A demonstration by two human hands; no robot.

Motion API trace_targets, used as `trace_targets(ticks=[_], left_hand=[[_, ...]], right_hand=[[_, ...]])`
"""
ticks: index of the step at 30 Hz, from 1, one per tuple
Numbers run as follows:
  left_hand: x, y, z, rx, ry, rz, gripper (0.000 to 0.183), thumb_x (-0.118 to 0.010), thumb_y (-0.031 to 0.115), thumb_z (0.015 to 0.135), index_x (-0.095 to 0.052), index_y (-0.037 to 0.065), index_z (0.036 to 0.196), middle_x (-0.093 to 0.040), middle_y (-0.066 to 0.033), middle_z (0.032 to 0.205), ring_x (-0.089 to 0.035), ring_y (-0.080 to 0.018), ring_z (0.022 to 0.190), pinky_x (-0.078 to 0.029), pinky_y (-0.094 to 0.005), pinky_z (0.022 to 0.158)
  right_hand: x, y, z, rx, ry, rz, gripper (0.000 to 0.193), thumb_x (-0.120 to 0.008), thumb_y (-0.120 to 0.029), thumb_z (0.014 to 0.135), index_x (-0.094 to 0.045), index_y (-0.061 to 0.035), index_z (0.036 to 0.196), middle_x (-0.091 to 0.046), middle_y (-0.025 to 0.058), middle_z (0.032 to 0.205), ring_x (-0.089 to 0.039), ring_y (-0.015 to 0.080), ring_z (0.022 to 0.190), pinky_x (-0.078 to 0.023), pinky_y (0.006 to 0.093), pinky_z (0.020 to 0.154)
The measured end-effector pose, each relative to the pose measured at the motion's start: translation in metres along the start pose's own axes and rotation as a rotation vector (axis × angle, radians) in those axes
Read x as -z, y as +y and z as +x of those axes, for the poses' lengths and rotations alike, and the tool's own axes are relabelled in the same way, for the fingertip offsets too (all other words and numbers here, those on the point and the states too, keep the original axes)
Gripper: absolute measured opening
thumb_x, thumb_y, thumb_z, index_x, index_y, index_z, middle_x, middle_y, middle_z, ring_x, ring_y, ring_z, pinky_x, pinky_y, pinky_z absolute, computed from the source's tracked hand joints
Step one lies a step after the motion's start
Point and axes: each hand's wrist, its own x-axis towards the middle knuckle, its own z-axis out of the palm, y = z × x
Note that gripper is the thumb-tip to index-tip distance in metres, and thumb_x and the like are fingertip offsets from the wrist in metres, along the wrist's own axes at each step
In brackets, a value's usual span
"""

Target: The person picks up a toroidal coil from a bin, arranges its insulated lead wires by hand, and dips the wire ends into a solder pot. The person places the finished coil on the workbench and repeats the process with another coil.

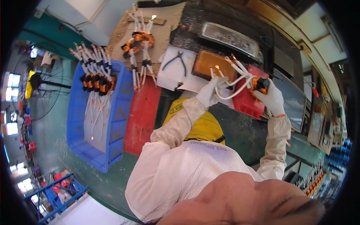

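Observation:
Both my hands wear white gloves. My right hand is wrapped around a ring-shaped coil of orange copper wire with black tape. Thick white insulated leads with bare copper ends run from this coil to the left. Closed fingers of my left hand grip some of those leads, near their bent part. Just beyond my left hand lies an amber block. Below the coil stands a red plastic bin, partly hidden by the leads and my right hand.
A long metal tray sits at the back. Pliers lie on white paper. Several more coils rest on cardboard, others in a blue crate at left. A yellow-covered seat is below my hands.

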Motion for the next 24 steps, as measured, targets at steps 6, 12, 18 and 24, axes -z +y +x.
trace_targets(ticks=[6,12,18,24], left_hand=[[-0.022,0.016,-0.010,-0.061,0.030,0.120,0.053,-0.045,0.044,0.102,-0.052,-0.001,0.130,-0.065,-0.0130,0.115,-0.059,-0.0063,0.059,-0.049,-0.0158,0.050],[-0.032,0.022,-0.007,-0.105,0.058,0.194,0.052,-0.043,0.042,0.104,-0.052,-0.002,0.130,-0.066,-0.0146,0.113,-0.056,-0.0064,0.056,-0.049,-0.0175,0.050],[-0.014,0.027,-0.006,-0.185,0.012,0.352,0.057,-0.042,0.047,0.103,-0.053,0.000,0.132,-0.065,-0.0139,0.117,-0.059,-0.0076,0.067,-0.051,-0.0207,0.058],[-0.033,0.029,-0.023,-0.147,0.139,0.515,0.059,-0.043,0.047,0.102,-0.049,0.001,0.136,-0.059,-0.0172,0.125,-0.056,-0.0213,0.111,-0.047,-0.0344,0.091]], right_hand=[[0.004,-0.004,-0.007,0.045,0.103,0.122,0.093,-0.079,-0.031,0.073,-0.027,-0.0219,0.151,-0.064,0.0215,0.118,-0.065,0.0412,0.103,-0.053,0.0446,0.083],[0.004,0.000,-0.012,0.113,0.069,0.156,0.099,-0.078,-0.020,0.074,-0.020,-0.0248,0.154,-0.066,0.0219,0.115,-0.067,0.0417,0.097,-0.054,0.0441,0.080],[-0.007,0.000,-0.011,0.030,0.111,0.120,0.094,-0.073,-0.019,0.078,-0.019,-0.0305,0.154,-0.068,0.0194,0.110,-0.069,0.0394,0.092,-0.056,0.0431,0.076],[-0.013,0.011,-0.010,0.087,0.203,0.150,0.090,-0.073,-0.020,0.078,-0.025,-0.0298,0.153,-0.068,0.0196,0.109,-0.070,0.0373,0.091,-0.057,0.0421,0.076]])
